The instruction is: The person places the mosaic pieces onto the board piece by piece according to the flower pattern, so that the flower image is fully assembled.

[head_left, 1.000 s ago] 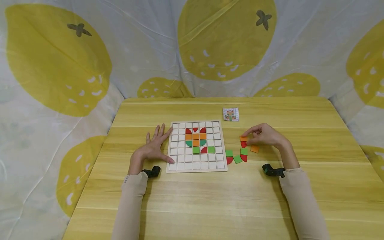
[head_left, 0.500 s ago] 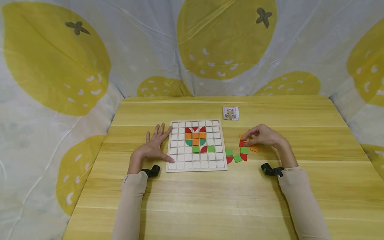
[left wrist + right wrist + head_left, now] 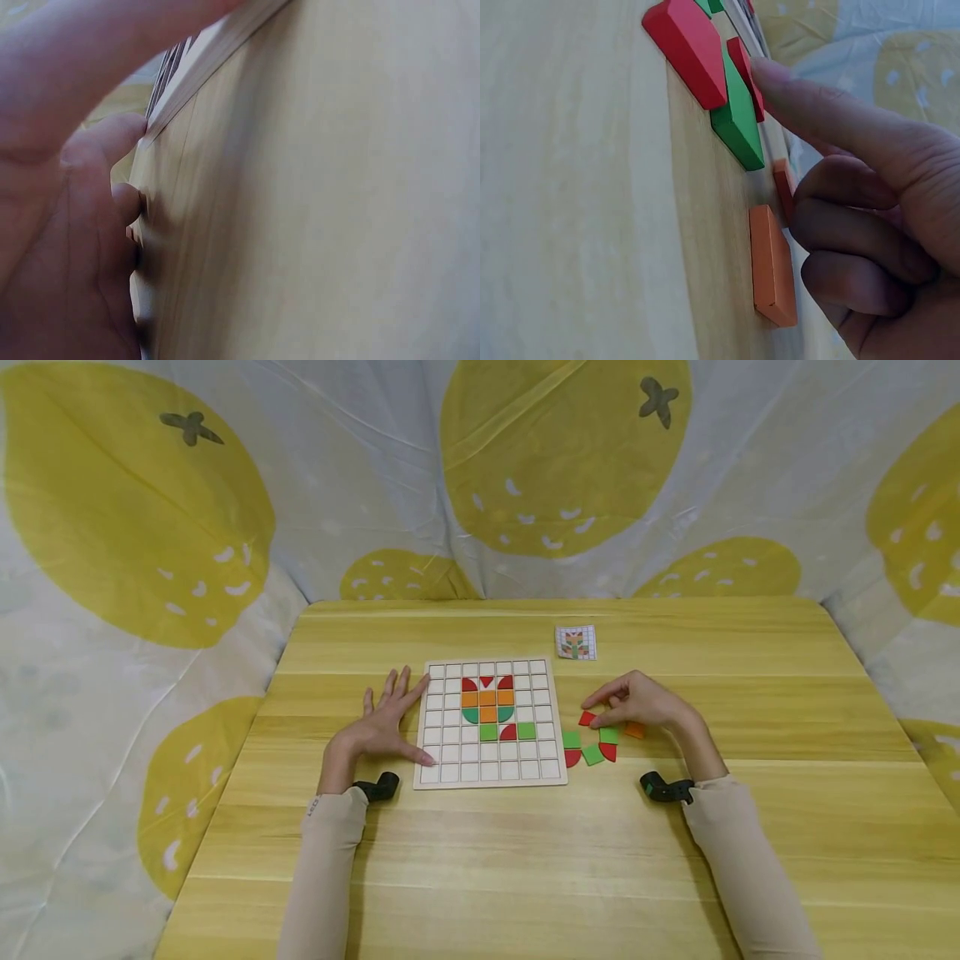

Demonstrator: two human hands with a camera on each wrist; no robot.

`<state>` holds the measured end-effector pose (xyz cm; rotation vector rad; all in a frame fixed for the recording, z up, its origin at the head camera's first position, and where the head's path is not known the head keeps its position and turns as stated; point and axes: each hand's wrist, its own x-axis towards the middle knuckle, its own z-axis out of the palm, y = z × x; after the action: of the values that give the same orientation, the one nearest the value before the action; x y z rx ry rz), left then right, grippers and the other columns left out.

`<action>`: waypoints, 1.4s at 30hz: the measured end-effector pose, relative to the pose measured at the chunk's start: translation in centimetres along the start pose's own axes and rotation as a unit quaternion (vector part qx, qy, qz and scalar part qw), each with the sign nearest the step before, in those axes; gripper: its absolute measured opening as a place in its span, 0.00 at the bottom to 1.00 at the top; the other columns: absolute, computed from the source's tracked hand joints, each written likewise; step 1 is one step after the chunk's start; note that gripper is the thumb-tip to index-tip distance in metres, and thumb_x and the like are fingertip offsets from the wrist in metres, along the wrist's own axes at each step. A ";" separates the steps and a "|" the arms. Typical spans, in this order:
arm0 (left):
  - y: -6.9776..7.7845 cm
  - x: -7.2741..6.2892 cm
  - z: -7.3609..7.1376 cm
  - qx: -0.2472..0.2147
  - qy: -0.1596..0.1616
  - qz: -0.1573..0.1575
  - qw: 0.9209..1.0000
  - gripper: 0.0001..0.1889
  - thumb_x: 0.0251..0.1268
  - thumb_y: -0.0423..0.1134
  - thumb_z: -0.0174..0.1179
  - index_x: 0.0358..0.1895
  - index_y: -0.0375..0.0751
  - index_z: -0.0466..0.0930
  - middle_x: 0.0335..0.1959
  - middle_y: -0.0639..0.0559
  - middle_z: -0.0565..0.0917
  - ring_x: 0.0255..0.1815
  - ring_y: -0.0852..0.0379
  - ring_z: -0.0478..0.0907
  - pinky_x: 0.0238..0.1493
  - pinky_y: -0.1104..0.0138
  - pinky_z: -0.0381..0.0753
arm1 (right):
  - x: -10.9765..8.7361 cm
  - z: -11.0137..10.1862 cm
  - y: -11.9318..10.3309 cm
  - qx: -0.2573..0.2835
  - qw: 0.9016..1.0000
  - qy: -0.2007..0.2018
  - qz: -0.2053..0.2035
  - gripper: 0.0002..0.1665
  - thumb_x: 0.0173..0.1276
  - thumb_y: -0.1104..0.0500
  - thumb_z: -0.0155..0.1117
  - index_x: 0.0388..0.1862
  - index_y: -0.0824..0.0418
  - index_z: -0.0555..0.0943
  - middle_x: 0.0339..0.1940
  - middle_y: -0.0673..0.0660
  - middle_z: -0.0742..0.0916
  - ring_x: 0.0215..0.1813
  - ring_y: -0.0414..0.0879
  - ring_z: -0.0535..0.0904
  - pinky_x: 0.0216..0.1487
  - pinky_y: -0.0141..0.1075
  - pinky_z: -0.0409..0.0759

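My left hand [image 3: 382,727] spreads its fingers along the left side of a wooden grid board [image 3: 450,774], with thumb and index finger touching the rim. In the left wrist view the board's edge [image 3: 217,64] lies under the thumb. Red, orange and green tiles form a flower-like pattern [image 3: 487,697] on the grid. Right of the board, my right hand [image 3: 641,700] pinches a small red tile [image 3: 587,718] between thumb and index finger, low over the table. The right wrist view has this red tile [image 3: 744,75] at the fingertip, partly hidden, and the other fingers curled in.
Loose tiles lie between board and right hand: a green square [image 3: 592,754], a red quarter-round [image 3: 608,752], another green square [image 3: 609,736] and an orange square [image 3: 635,729], among several. A small printed pattern card [image 3: 576,643] lies behind them. Lemon-printed cloth [image 3: 562,460] hangs behind the table.
My right hand has taken the red tile from beside the orange one and drawn it left, toward the board. The left hand stays at the board's edge.
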<state>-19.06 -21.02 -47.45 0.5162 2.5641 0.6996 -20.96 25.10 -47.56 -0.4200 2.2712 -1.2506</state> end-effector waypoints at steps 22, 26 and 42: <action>0.1 -0.2 -0.1 -0.003 -0.003 0.005 1.000 0.75 0.41 0.60 0.83 0.86 0.49 0.34 0.85 0.37 0.23 0.85 0.35 0.16 0.74 0.29 0.16 | 1.3 1.6 -0.5 -0.019 1.000 0.004 0.004 0.17 0.58 0.59 0.82 0.45 0.64 0.90 0.19 0.50 0.71 0.23 0.38 0.64 0.26 0.29 0.59; 0.1 -0.2 -0.1 -0.004 -0.004 0.005 1.000 0.75 0.41 0.60 0.83 0.86 0.49 0.35 0.85 0.37 0.23 0.85 0.35 0.16 0.74 0.29 0.15 | 1.3 1.7 -0.6 -0.013 1.000 0.012 0.003 0.16 0.59 0.58 0.82 0.45 0.63 0.90 0.19 0.49 0.70 0.23 0.39 0.63 0.27 0.29 0.60; 0.1 0.0 -0.1 0.002 -0.005 0.002 1.000 0.76 0.41 0.62 0.83 0.86 0.51 0.33 0.85 0.38 0.22 0.85 0.36 0.15 0.75 0.29 0.16 | 2.1 6.6 -5.1 -0.022 0.993 -0.070 -0.090 0.11 0.61 0.59 0.81 0.41 0.60 0.90 0.17 0.47 0.67 0.22 0.39 0.59 0.26 0.28 0.61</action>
<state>-19.12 -20.97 -47.28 0.5261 2.5555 0.6921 -18.78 16.82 -46.71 -0.7207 2.1831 -1.2167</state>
